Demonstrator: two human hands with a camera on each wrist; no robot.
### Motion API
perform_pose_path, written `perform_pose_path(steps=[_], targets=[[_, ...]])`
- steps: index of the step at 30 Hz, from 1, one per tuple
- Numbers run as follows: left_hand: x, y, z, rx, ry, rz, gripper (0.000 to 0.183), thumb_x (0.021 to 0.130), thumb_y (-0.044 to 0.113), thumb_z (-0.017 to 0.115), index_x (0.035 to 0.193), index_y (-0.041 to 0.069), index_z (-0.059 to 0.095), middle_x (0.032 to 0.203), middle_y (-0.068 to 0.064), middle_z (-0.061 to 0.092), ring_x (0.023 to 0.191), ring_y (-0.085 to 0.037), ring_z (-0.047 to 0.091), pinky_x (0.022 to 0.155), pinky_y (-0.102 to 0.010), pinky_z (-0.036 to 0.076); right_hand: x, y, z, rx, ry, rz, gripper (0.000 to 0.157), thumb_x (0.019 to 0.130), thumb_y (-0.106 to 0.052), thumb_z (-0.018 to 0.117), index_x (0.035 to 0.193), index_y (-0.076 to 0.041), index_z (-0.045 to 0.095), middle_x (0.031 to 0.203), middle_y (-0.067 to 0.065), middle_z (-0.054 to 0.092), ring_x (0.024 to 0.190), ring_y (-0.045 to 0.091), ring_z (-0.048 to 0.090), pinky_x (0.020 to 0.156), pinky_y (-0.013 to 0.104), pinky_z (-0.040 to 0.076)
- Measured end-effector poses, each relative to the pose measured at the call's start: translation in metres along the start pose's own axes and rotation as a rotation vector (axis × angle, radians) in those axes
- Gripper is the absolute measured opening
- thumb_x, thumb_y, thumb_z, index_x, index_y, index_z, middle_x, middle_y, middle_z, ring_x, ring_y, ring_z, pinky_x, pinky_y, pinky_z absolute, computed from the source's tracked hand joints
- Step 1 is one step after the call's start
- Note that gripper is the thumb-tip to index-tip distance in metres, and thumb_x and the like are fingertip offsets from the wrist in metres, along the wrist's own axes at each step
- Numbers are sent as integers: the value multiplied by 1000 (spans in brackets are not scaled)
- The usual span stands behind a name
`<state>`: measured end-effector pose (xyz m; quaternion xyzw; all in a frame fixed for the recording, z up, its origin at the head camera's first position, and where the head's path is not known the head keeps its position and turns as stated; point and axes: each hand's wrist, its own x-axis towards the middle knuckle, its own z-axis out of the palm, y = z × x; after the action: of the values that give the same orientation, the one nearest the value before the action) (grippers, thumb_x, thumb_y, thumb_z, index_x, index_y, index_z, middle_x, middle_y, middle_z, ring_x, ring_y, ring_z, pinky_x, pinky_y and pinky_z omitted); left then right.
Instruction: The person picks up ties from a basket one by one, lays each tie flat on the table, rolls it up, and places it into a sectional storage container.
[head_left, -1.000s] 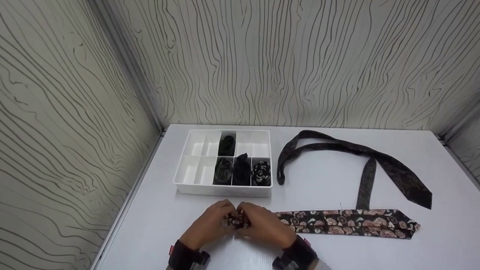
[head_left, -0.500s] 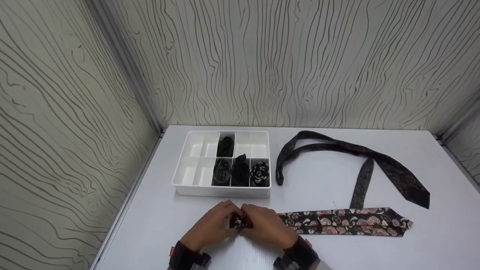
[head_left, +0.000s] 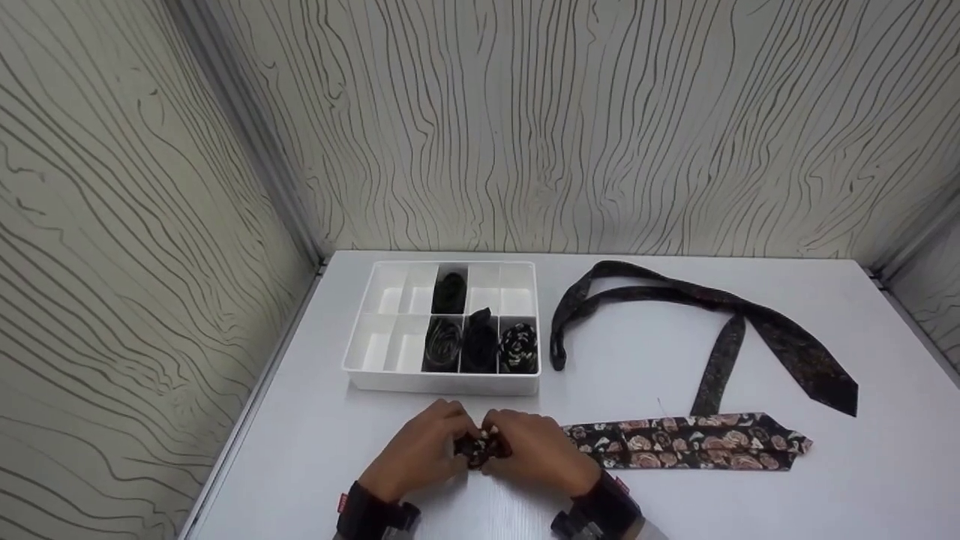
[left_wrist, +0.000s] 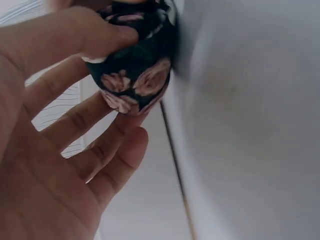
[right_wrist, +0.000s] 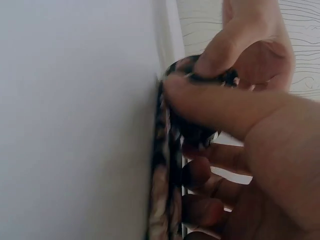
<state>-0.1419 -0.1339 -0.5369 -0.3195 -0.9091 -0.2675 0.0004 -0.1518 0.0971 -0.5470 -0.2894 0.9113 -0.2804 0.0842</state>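
1. Your floral necktie, black with pink roses, is partly coiled: the roll sits between your hands near the front of the table, and the unrolled length lies flat to the right, ending in a wide point.
2. Your left hand grasps the roll from its left side, thumb pressed on the fabric.
3. Your right hand grips the roll from the other side, where the flat length runs in.
4. Just beyond your hands stands a white divided box with two rows of five compartments.
5. In its front row, the three rightmost compartments hold dark rolls, the last one light-patterned; the back row's middle compartment holds another.
6. Right of the box, a dark necktie lies loosely looped, its narrow tail meeting your floral necktie's far edge.
7. Behind the table rises a wood-grain-patterned wall.
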Motion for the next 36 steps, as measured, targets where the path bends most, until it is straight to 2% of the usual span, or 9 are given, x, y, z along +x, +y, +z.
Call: perform_pose_path(steps=[7, 13, 19, 24, 27, 30, 36], targets=[[4, 6, 0, 10, -6, 15, 30, 82, 19, 89, 111, 21, 78, 106, 10, 67, 102, -9, 60, 92, -27, 55, 0, -1, -1, -21, 19, -60, 27, 94, -40, 79, 110, -26, 64, 93, -12, 69, 82, 7, 65, 69, 26, 53], [3, 7, 2, -3, -1, 14, 26, 82, 23, 91, 105, 22, 79, 107, 11, 67, 103, -8, 61, 93, -27, 55, -1, -4, -5, -4, -27, -27, 41, 86, -48, 85, 110, -27, 61, 97, -12, 70, 85, 6, 64, 71, 26, 51], [2, 7, 4, 32, -4, 32, 28, 80, 23, 92, 104, 22, 78, 104, 11, 66, 100, -7, 59, 91, -25, 54, -3, -5, -7, 5, -46, -16, 42, 83, -45, 88, 110, -25, 62, 94, -12, 69, 81, 6, 62, 68, 25, 50], [2, 8, 4, -1, -21, 22, 32, 81, 23, 90, 110, 23, 78, 107, 11, 67, 101, -6, 59, 91, -25, 54, -4, -5, -6, -29, -40, -26, 37, 86, -42, 86, 109, -26, 61, 94, -11, 69, 83, 8, 65, 70, 28, 52], [0, 9, 3, -21, -43, 6, 35, 82, 20, 89, 114, 22, 76, 113, 10, 68, 106, -7, 62, 95, -28, 55, -7, -4, -5, -43, -50, -16, 43, 82, -43, 88, 112, -28, 61, 99, -11, 71, 88, 11, 68, 74, 32, 55], [-1, 9, 2, -17, -56, 0, 32, 81, 17, 88, 111, 22, 77, 112, 9, 70, 107, -8, 64, 95, -28, 56, -10, -3, -6, -26, -55, 9, 45, 80, -41, 90, 114, -29, 62, 99, -13, 71, 87, 9, 67, 74, 32, 54], [4, 6, 4, 6, -45, 9, 35, 79, 13, 87, 111, 23, 77, 111, 10, 70, 107, -9, 65, 94, -29, 57, -14, 1, -5, -60, -2, -3, 23, 88, -29, 84, 100, -22, 65, 84, -12, 66, 73, 5, 59, 64, 25, 48]])
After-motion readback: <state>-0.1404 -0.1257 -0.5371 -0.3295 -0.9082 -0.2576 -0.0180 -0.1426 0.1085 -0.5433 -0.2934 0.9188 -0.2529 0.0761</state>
